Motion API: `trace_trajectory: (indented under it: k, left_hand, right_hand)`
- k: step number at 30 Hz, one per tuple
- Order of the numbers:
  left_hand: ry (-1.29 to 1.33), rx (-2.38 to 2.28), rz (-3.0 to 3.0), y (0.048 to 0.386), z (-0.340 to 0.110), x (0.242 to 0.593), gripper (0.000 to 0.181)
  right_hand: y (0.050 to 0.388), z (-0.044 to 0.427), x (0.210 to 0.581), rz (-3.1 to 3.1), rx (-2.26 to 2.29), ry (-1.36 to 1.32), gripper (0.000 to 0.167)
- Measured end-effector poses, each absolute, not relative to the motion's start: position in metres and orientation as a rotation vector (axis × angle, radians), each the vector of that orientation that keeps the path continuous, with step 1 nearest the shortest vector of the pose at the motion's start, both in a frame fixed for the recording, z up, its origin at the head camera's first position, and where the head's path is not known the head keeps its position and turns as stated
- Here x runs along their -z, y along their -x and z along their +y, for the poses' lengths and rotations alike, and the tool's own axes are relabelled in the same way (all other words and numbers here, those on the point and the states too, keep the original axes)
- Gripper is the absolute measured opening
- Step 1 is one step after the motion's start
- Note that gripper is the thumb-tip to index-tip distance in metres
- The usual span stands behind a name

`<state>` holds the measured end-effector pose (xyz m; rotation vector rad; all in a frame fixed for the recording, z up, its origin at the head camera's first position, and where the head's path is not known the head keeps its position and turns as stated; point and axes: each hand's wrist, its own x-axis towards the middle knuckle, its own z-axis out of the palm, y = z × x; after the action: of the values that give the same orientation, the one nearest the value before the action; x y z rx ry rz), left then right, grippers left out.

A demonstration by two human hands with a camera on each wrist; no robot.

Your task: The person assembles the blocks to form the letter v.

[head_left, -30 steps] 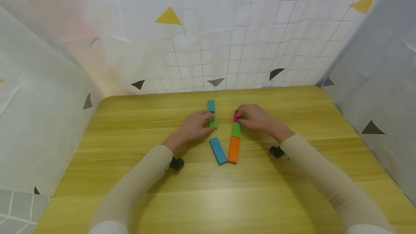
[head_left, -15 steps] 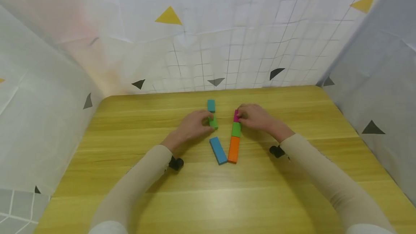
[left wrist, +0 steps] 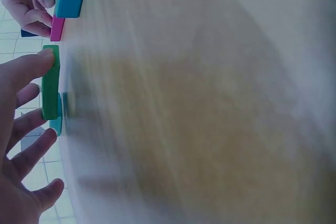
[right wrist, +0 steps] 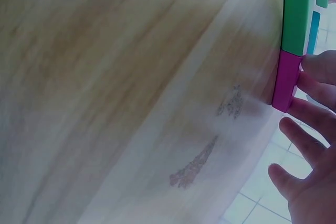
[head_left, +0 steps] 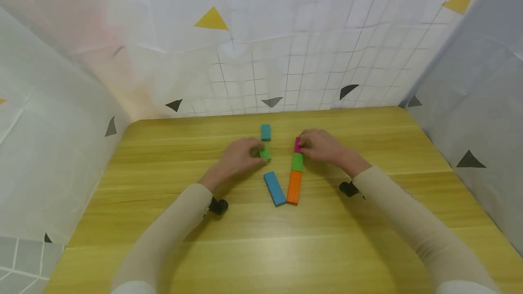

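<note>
My left hand (head_left: pixel 241 155) pinches a light green block (head_left: pixel 264 152) between thumb and fingers; in the left wrist view the thumb lies on one end of this green block (left wrist: pixel 51 82) and a finger at the other. Just beyond it lies a teal block (head_left: pixel 266 132). My right hand (head_left: pixel 323 145) pinches a magenta block (head_left: pixel 297 144), with its thumb and fingertips on the side of the magenta block (right wrist: pixel 286 80) in the right wrist view. The magenta block touches a second green block (head_left: pixel 297 162), which meets an orange block (head_left: pixel 294 187) in one line.
A blue block (head_left: pixel 275 188) lies slanted, its near end close to the orange one. The wooden table (head_left: pixel 269 253) ends at a white patterned sheet (head_left: pixel 253 67) behind. More sheets stand at left (head_left: pixel 53 149) and right.
My left hand has shifted slightly left with the light green block, which now sits a little apart from the teal block. The right hand and the other blocks stay in place.
</note>
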<state>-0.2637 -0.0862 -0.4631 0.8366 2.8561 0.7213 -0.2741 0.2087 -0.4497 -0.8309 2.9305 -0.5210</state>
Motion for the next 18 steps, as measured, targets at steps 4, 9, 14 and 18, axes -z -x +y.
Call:
trace_trajectory:
  k: [4, 9, 14, 18]
  left_hand:
    - [-0.815, -0.742, 2.856, 0.2623, -0.0884, 0.4639, 0.036]
    - [-0.817, -0.764, 2.86, 0.2604, -0.0897, 0.4638, 0.035]
    - [-0.827, -0.757, 2.858, 0.2576, -0.0895, 0.4616, 0.034]
    - [-0.836, -0.754, 2.867, 0.2545, -0.0895, 0.4592, 0.035]
  right_hand:
    - [0.2755, 0.2095, 0.45, 2.933, 0.512, 0.854, 0.013]
    - [0.2769, 0.21, 0.4507, 2.953, 0.483, 0.901, 0.01]
    - [0.2762, 0.2094, 0.4494, 2.945, 0.483, 0.884, 0.012]
    - [0.2762, 0.2088, 0.4499, 2.943, 0.475, 0.867, 0.014]
